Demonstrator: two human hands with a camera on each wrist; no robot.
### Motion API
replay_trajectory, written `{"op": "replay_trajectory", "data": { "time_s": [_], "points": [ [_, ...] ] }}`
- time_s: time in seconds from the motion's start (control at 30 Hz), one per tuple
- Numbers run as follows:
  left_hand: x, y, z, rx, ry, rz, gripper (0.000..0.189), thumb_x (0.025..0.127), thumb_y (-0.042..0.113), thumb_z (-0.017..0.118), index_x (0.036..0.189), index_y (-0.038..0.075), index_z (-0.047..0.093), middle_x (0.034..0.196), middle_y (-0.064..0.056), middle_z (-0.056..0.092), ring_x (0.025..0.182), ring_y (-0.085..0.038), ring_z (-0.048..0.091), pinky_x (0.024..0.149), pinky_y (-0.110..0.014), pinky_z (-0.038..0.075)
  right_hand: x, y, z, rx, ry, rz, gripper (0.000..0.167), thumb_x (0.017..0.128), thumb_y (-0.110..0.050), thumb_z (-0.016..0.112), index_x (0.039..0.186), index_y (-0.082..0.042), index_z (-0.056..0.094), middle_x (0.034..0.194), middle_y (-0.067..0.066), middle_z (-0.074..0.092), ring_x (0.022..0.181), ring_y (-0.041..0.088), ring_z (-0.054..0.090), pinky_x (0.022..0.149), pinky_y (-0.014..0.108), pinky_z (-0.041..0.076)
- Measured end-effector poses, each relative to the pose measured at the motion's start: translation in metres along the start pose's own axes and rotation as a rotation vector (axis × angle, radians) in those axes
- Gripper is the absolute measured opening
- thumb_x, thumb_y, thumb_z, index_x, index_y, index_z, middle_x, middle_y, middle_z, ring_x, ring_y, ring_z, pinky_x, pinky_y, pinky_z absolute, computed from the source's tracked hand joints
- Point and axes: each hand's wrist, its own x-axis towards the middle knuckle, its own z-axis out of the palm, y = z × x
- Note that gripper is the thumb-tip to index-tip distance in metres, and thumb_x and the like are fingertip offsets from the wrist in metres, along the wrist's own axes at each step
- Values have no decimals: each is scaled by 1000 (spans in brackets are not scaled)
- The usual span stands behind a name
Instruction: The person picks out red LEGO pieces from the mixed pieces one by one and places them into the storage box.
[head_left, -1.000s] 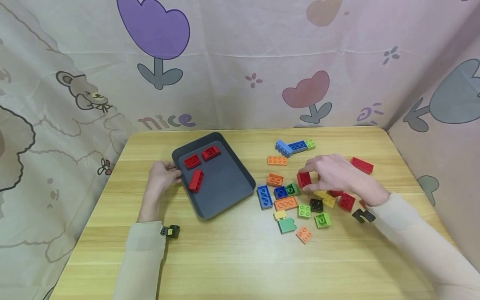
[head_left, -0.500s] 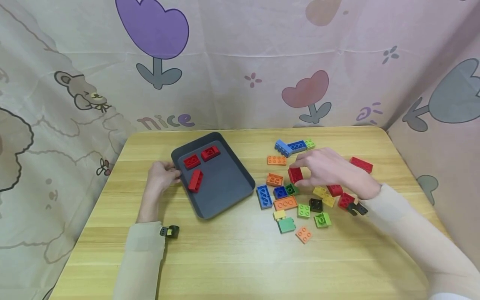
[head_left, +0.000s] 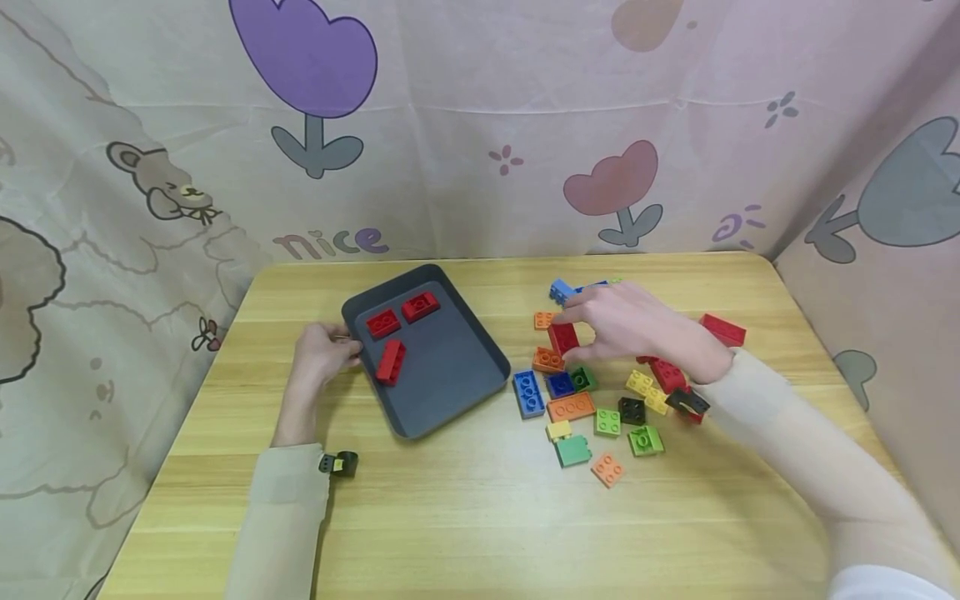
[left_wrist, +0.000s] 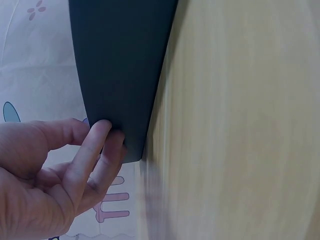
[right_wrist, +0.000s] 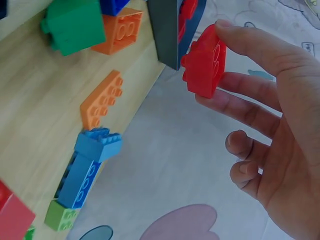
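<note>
Your right hand (head_left: 626, 321) has moved left, pinching one red toy brick (head_left: 563, 339) above table (head_left: 465, 517), near two orange bricks (head_left: 548, 360). Your left hand (head_left: 324, 357) pinches left rim of one dark gray tray (head_left: 450, 375); three red bricks (head_left: 391, 362) inside, toward far left.

A wood-grain table (head_left: 465, 525), and there's the dark tray (head_left: 442, 392), angled across its far left! Over to the right, bricks everywhere: long blue brick (head_left: 529, 393) just beside a long orange brick (head_left: 572, 407), black brick (head_left: 632, 410) mid-cluster, square pale-orange brick (head_left: 607, 470) nearest, long red brick (head_left: 723, 330) out far right!
</note>
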Motion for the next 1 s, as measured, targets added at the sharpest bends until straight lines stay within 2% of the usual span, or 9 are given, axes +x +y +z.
{"op": "replay_trajectory", "data": {
  "time_s": [0.07, 0.13, 0.2, 0.27, 0.53, 0.8, 1.0],
  "points": [
    [0, 0, 1, -1, 1, -2, 49, 102, 2, 61, 145, -17, 50, 138, -33, 60, 77, -2, 69, 75, -21, 67, 4, -2, -2, -8, 5, -14, 57, 83, -54, 85, 127, -19, 78, 128, 7, 77, 111, 30, 75, 63, 31, 61],
    [0, 0, 1, -3, -2, -2, 49, 102, 2, 61, 145, -17, 50, 138, -33, 60, 77, -3, 69, 76, -21, 67, 8, -3, -2, -19, 13, -32, 54, 84, -52, 85, 127, -19, 78, 124, 6, 79, 102, 27, 77, 60, 27, 58],
    [0, 0, 1, -4, -2, -2, 48, 102, 2, 61, 145, -17, 50, 138, -33, 60, 77, -3, 69, 76, -20, 67, 13, -4, -2, -25, 22, -51, 52, 84, -50, 85, 125, -19, 78, 119, 5, 80, 93, 23, 76, 52, 22, 50],
    [0, 0, 1, -4, -3, 0, 49, 102, 2, 61, 145, -17, 50, 138, -34, 60, 76, -2, 69, 75, -20, 67, 17, -5, -3, -28, 31, -70, 51, 84, -50, 86, 124, -20, 79, 115, 3, 80, 86, 20, 74, 50, 20, 46],
    [0, -1, 0, -3, -3, 2, 48, 102, 1, 61, 145, -18, 50, 138, -36, 60, 75, -2, 69, 73, -19, 67, 33, -13, -5, -30, 67, -133, 45, 86, -49, 85, 122, -22, 79, 110, 0, 80, 81, 18, 73, 50, 20, 47],
    [0, -1, 1, -13, 8, 34, 46, 101, 0, 60, 142, -18, 53, 132, -34, 62, 76, -1, 69, 69, -14, 64, 47, -21, -4, -18, 102, -170, 48, 85, -51, 85, 122, -21, 79, 107, -3, 79, 67, 12, 64, 44, 20, 36],
    [1, -2, 1, -13, 7, 23, 48, 101, 2, 61, 144, -17, 52, 134, -32, 62, 77, -2, 69, 70, -16, 65, 58, -28, -1, -2, 89, -184, 48, 85, -53, 85, 122, -23, 79, 108, -4, 79, 61, 9, 57, 42, 20, 28]
  ]
}}
